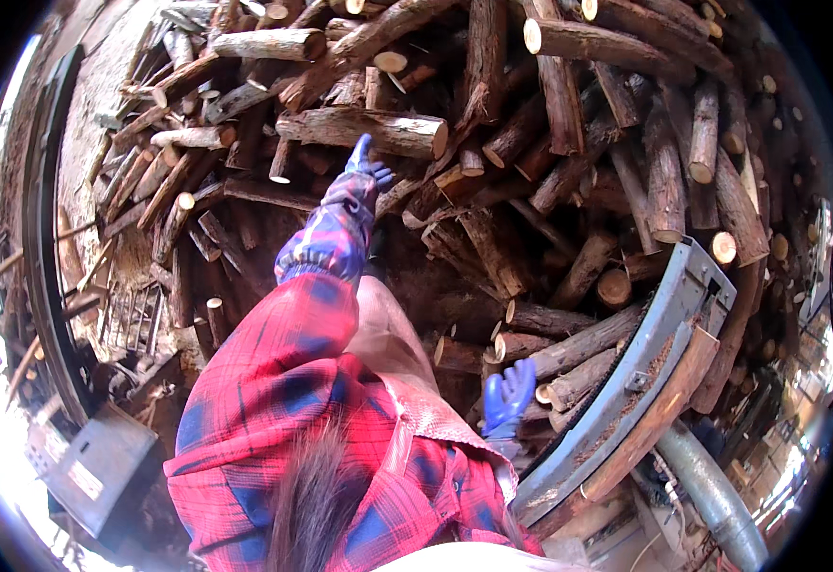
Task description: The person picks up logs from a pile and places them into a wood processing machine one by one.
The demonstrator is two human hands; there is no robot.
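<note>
My left hand, in a blue glove, reaches forward to a barked log lying across the pile. Its fingers are stretched and apart, and one fingertip overlaps the log's lower edge; whether it touches the bark I cannot tell. Down by my right side, my right hand, also blue-gloved, is open and holds nothing. It is just left of a long blue-grey metal conveyor frame, apart from the logs beside it.
A heap of cut logs fills the far side and right. One long piece of wood runs along the conveyor's outer edge, with a grey pipe below. At left stand a dark metal post and a grey box.
</note>
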